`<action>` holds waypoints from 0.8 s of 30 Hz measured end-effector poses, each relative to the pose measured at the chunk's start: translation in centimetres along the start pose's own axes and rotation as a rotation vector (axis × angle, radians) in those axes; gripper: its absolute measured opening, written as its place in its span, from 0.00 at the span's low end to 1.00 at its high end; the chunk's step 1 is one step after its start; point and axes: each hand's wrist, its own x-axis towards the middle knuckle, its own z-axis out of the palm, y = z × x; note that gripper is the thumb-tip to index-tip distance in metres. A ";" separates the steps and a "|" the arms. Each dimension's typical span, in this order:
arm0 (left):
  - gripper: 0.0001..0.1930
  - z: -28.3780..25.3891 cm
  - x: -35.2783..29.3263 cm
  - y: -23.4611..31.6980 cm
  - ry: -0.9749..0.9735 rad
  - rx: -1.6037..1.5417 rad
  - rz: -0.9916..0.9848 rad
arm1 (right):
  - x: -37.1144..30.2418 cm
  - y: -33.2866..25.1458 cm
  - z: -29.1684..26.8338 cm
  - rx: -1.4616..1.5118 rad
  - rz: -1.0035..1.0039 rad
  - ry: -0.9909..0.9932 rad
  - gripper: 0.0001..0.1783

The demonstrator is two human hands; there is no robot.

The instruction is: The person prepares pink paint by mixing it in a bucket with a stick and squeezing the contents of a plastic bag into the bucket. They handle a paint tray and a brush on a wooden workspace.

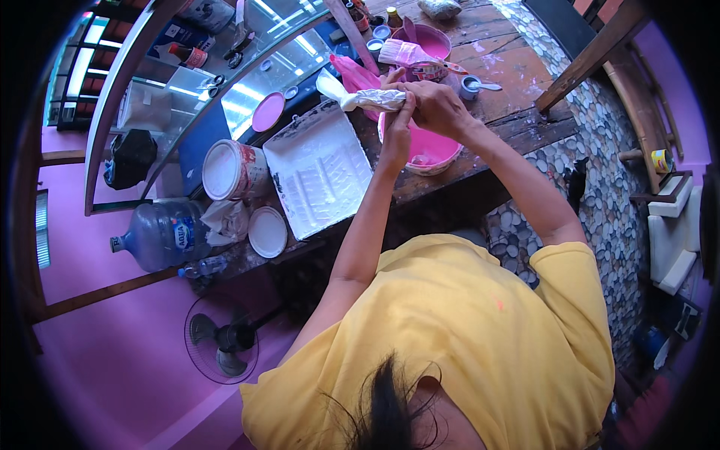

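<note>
A silvery, crumpled plastic bag [373, 100] with a whitish, twisted end points left above the table. My left hand [397, 142] is closed round its right-hand part, thumb up. My right hand [442, 109] meets it there, fingers bent in on the same end of the bag; its fingertips are partly hidden. Below both hands stands a bucket of pink paint [435, 150]. Just beyond them a wide paintbrush [405, 52] with pinkish bristles lies across a second pink paint bucket [431, 41]. Bright pink plastic [352, 75] lies behind the bag.
A white-coated paint tray [319, 176] lies left of my left arm. Beside it are a lidded white tub [229, 169], a round white lid [268, 232] and a large blue water bottle [161, 236]. A small cup with a spoon [471, 88] stands right, a glass case [172, 97] left.
</note>
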 end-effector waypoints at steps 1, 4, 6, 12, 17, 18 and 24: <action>0.21 0.1 0.1 0.0 0.004 -0.010 0.004 | -0.3 0.3 0.2 -0.021 0.047 -0.057 0.16; 0.20 -0.2 0.1 -0.9 0.007 -0.093 0.011 | -0.4 0.2 0.2 -0.012 0.104 -0.138 0.13; 0.19 -0.7 0.4 -1.4 0.000 -0.234 0.031 | -0.2 0.1 -0.2 0.012 0.111 -0.162 0.13; 0.19 -1.6 0.7 -0.9 -0.053 -0.263 -0.037 | 0.2 1.8 -0.4 0.181 0.364 -0.361 0.17; 0.20 -1.6 1.2 -1.8 -0.044 -0.248 0.002 | -0.1 1.4 0.0 0.153 0.272 -0.279 0.16; 0.20 -1.4 1.2 -1.7 -0.049 -0.253 0.016 | -0.1 1.0 -0.1 0.089 0.295 -0.262 0.15; 0.19 -1.6 1.1 -2.3 -0.078 -0.310 -0.010 | -0.7 1.4 0.3 -0.028 0.251 -0.271 0.15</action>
